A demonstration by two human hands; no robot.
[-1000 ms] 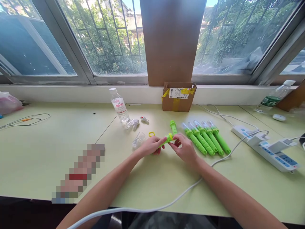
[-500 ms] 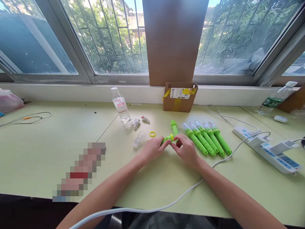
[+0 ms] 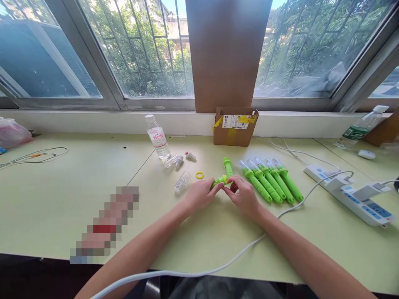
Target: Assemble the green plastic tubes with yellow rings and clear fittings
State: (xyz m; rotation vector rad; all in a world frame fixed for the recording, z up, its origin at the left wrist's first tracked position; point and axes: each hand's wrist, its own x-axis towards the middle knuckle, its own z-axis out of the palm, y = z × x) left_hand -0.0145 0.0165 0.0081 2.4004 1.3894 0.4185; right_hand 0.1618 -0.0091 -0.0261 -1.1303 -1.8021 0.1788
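Observation:
My left hand (image 3: 199,194) is closed around a green plastic handle (image 3: 217,181) lying crosswise just above the table. At the handle's right end sits a yellow ring (image 3: 225,179), pinched by the fingers of my right hand (image 3: 243,194); the fingertips partly hide it. Right behind my hands lies another green handle (image 3: 228,166) without a clear tip. A loose yellow ring (image 3: 199,175) rests beyond my left hand, with a clear plastic cap (image 3: 182,182) to its left. Several green sticks with clear tips (image 3: 273,182) lie side by side to the right of my right hand.
Small grey-tipped parts (image 3: 190,156) and clear pieces (image 3: 173,161) lie near a water bottle (image 3: 158,139). A cardboard box (image 3: 233,135) stands against the sill. At right is a power strip (image 3: 349,193); a white cable (image 3: 230,263) crosses in front over my forearms.
Almost nothing differs. Both hands keep their places on the green handle and ring, with only a slight shift of the fingers.

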